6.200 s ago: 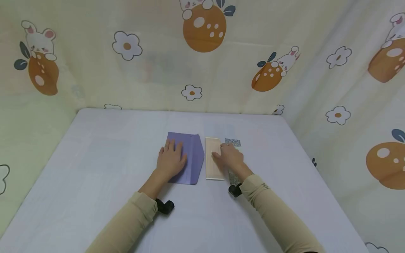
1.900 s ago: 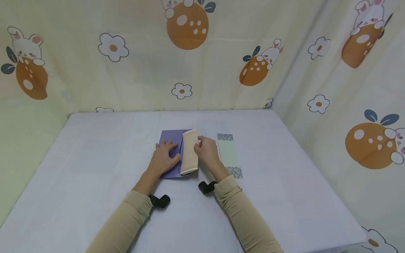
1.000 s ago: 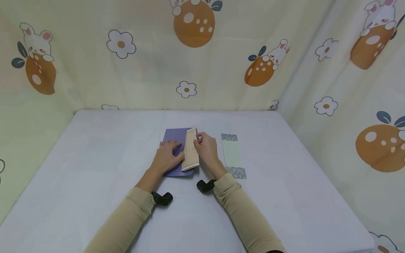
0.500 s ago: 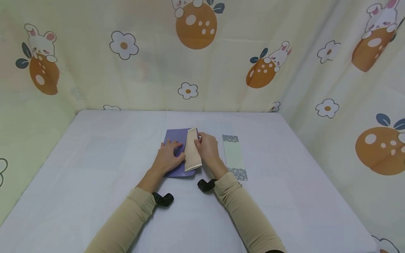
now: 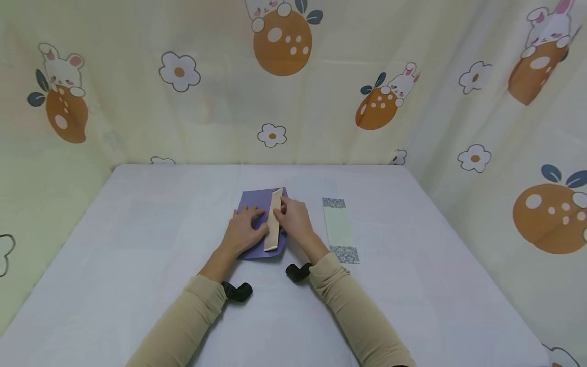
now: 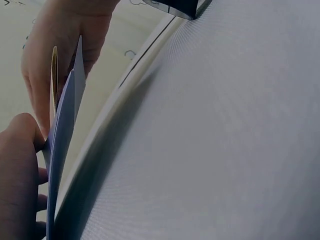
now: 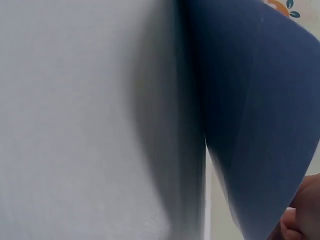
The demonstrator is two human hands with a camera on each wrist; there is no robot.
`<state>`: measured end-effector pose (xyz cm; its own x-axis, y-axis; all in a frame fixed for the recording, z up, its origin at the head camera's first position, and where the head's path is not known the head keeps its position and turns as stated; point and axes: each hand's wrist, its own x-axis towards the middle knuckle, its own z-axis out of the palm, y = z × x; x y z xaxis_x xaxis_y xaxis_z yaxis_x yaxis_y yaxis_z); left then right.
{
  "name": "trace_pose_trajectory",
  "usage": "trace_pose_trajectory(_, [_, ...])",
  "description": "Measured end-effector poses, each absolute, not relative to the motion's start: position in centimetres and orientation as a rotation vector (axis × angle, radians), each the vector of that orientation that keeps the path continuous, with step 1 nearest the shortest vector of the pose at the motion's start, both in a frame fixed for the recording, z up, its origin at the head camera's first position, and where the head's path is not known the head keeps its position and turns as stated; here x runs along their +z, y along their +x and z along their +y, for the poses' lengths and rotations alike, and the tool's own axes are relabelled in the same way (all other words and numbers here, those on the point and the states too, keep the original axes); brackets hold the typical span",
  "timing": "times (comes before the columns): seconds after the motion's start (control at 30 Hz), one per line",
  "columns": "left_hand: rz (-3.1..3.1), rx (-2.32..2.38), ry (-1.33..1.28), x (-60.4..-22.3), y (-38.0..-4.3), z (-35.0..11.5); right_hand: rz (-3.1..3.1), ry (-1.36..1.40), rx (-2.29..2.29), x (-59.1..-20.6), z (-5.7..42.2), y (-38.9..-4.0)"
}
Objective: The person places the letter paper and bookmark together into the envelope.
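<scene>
Two hands meet over a purple envelope, with a cream packet between them. On the left, the left hand lies with fingers spread on the envelope, thumb reaching right towards the packet's left edge; whether the thumb touches that edge, I cannot tell. On the right, the right hand pinches the packet by its right long edge, thumb on the face, fingers curled at the side, so it is the nearer of the two.

The packet's long axis runs away from the person, its far end leaning slightly right, roughly in line with the envelope's right side. It sits over the envelope's right part and looks tilted rather than flat; the left wrist view shows it nearly edge-on, as a narrow fold beside the purple sheets. From the right wrist, part of the envelope stands up off the white table. Well to the packet's right, beyond the right hand, lies a pale green strip with patterned ends.
</scene>
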<state>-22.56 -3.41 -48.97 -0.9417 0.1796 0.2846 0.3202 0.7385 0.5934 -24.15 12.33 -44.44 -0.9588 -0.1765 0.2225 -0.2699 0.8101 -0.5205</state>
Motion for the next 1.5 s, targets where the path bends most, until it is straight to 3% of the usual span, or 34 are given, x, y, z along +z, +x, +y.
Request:
trace_pose_trajectory(0.87, [-2.685,-0.964,-0.452,-49.3,-22.7,-3.3,-3.119,0.211,1.581,-43.6,14.0,-23.2])
trace_pose_trajectory(1.5, [-2.663,-0.963,-0.458,-49.2,-22.5,-3.8,-3.008,0.334,1.475,-45.9,11.9,-23.0])
